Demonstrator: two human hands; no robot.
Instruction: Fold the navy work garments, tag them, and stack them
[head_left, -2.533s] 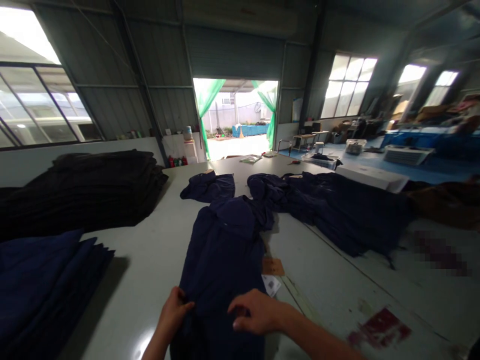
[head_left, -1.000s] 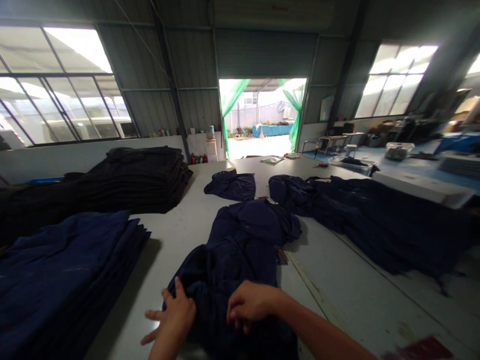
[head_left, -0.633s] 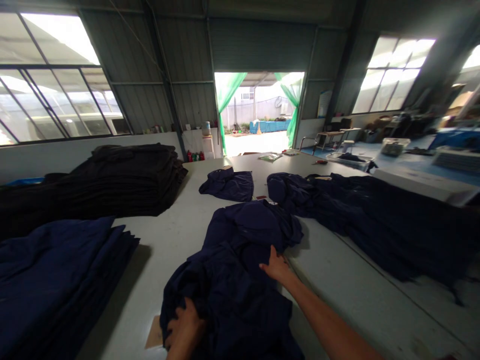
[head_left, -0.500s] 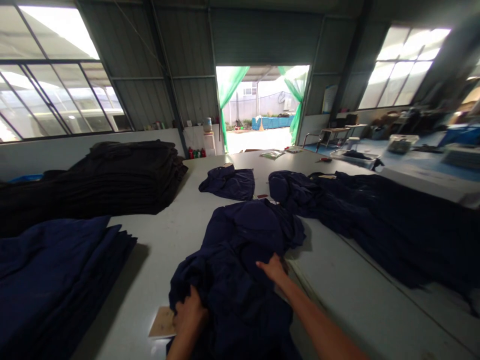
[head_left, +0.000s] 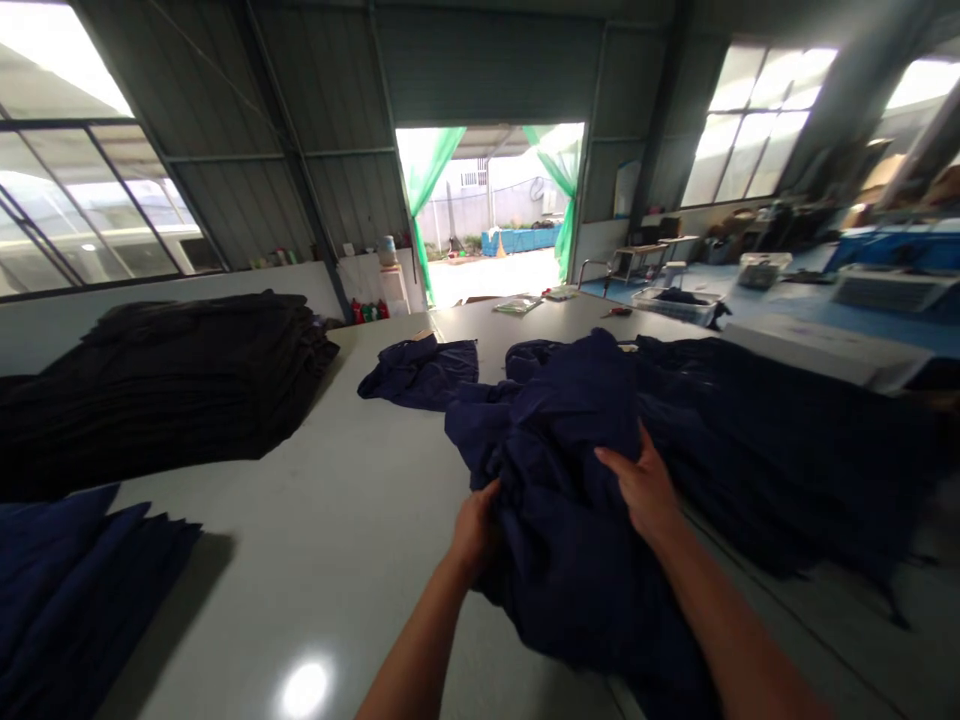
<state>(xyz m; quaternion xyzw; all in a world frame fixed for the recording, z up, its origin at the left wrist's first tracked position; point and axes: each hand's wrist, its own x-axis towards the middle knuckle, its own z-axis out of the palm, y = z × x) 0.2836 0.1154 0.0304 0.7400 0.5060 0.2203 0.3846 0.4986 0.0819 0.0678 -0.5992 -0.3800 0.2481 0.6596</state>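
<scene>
A bunched navy garment (head_left: 570, 500) is lifted off the table between my two hands. My left hand (head_left: 476, 530) grips its left side, the fingertips buried in the folds. On the right edge, my right hand (head_left: 641, 480) is closed on the cloth with the thumb lying along the top and the other fingers behind it. The garment's lower end hangs toward me. Beyond it lies a smaller navy piece (head_left: 427, 372), crumpled on the table. To the right, a long spread of navy garments (head_left: 772, 440) is partly covered by the one I hold.
The pale table (head_left: 337, 520) carries a stack of black garments (head_left: 180, 370) at left and a navy stack (head_left: 75, 590) nearer me. Clear plastic packets (head_left: 517, 304) and a red-handled tool (head_left: 618, 312) lie at the far edge. A white basket (head_left: 675, 305) stands beyond.
Both hands have raised the navy garment from the table and carried it to the right. A brown card beside my left hand is no longer in view. The view has turned right.
</scene>
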